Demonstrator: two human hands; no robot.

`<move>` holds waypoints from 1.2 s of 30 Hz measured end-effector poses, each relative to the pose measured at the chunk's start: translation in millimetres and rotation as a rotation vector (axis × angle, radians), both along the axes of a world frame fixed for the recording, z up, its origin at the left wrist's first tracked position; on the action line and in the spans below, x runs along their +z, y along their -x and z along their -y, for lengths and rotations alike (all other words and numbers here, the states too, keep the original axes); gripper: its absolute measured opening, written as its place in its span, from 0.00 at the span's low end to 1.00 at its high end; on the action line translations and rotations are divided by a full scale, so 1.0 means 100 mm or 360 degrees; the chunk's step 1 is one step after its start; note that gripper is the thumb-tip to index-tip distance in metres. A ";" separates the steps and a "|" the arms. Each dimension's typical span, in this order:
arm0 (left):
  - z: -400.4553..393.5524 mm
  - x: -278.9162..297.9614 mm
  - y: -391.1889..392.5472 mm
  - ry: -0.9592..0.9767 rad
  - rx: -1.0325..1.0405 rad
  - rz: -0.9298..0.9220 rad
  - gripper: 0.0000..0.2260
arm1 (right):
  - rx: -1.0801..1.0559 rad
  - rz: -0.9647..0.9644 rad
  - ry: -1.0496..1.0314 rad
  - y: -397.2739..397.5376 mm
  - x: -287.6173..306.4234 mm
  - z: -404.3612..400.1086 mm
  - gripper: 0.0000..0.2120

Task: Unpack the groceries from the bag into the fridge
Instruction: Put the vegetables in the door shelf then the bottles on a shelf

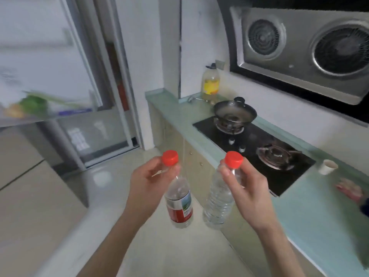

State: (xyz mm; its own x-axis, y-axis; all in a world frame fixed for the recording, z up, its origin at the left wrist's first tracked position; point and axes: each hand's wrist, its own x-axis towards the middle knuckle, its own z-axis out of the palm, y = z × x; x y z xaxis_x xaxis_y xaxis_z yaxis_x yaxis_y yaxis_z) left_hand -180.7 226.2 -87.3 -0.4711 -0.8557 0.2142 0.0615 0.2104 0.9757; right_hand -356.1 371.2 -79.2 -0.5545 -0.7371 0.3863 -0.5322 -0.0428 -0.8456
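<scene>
My left hand [148, 183] grips a clear water bottle with a red label [179, 206] by its neck, just under the red cap. My right hand [244, 188] holds a second clear water bottle without a label [217, 202] the same way. Both bottles hang upright in front of me above the floor. At the far left the fridge [46, 56] stands open, blurred, with green vegetables [33, 105] on a glass shelf. The grocery bag is not in view.
A pale green counter [311, 206] runs along the right with a black gas hob [257, 152], a wok [234, 112], an oil bottle [210, 82] and a paper cup [327, 166]. An extractor hood [299, 50] hangs above. A beige fridge door [30, 196] fills the lower left.
</scene>
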 end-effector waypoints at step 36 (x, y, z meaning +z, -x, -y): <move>3.73 0.52 -4.02 0.0178 0.1539 -0.0108 0.13 | 0.1383 -0.0070 0.0424 -3.64 0.43 5.77 0.16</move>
